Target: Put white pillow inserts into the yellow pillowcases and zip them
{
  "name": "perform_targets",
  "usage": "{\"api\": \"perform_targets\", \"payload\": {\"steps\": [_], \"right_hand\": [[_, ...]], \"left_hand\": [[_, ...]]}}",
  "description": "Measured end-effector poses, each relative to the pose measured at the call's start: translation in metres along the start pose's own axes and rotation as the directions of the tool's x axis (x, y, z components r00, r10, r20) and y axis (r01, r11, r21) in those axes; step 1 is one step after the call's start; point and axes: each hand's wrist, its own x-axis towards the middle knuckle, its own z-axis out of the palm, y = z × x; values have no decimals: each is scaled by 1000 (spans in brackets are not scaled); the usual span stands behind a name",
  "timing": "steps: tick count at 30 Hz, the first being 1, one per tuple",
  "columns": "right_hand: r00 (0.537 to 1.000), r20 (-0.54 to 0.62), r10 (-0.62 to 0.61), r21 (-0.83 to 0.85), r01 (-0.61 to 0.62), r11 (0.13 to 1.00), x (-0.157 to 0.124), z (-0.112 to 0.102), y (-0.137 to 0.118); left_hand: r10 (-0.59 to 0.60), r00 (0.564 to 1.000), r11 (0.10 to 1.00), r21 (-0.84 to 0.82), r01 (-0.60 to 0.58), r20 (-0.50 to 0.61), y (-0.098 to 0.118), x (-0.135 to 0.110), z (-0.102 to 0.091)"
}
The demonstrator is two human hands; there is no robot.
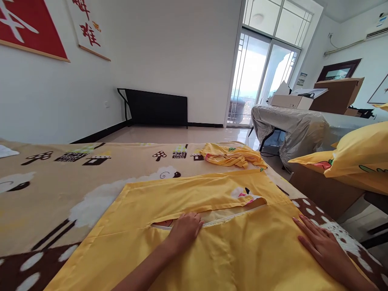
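A yellow pillowcase [194, 246] lies spread flat on the bed, its opening slit running across the middle. My left hand [184, 230] rests at that slit, fingers curled over its lower edge where a strip of inner fabric shows. My right hand [321, 242] lies flat and open on the pillowcase's right edge, fingers stretched out, holding nothing. A second crumpled yellow pillowcase [233, 155] sits farther away near the bed's far edge.
The bed sheet [60, 182] is tan with sheep and house prints. Yellow pillows [354, 161] are stacked at the right on a brown surface. A covered table [294, 125] with cardboard boxes stands beyond, near a glass door. A black folded frame leans against the far wall.
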Motion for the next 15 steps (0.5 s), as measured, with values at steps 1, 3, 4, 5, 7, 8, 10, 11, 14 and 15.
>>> {"api": "perform_targets", "payload": {"steps": [1, 3, 4, 5, 7, 8, 10, 11, 14, 15], "right_hand": [[1000, -2, 3, -5, -3, 1000, 0, 0, 0], [1000, -10, 4, -11, -5, 1000, -1, 0, 1], [1000, -16, 3, -12, -3, 1000, -1, 0, 1], [1000, -21, -1, -11, 1, 1000, -1, 0, 1], [1000, -19, -11, -9, 11, 1000, -1, -1, 1], [1000, -12, -12, -7, 12, 1000, -1, -2, 0], [1000, 7, -10, -3, 10, 1000, -1, -3, 0], [1000, 14, -6, -3, 6, 1000, 0, -5, -1], [1000, 20, 7, -2, -7, 1000, 1, -9, -5], [1000, 19, 9, -2, -9, 1000, 1, -10, -6]], "left_hand": [[2, 1000, 999, 35, -2, -12, 5, 1, 0], [27, 999, 997, 77, -25, -31, 21, 6, 2], [43, 998, 996, 81, -40, -35, 31, 9, 4], [52, 998, 996, 75, -49, -40, 41, 13, 6], [42, 998, 998, 48, -40, -49, 61, 22, 11], [27, 998, 999, 35, -25, -51, 69, 27, 13], [2, 999, 1000, 29, 0, -45, 79, 35, 19], [3, 999, 999, 37, -1, -38, 81, 38, 21], [56, 998, 995, 81, -54, -23, 75, 43, 26], [74, 997, 993, 97, -71, -28, 71, 43, 26]]}}
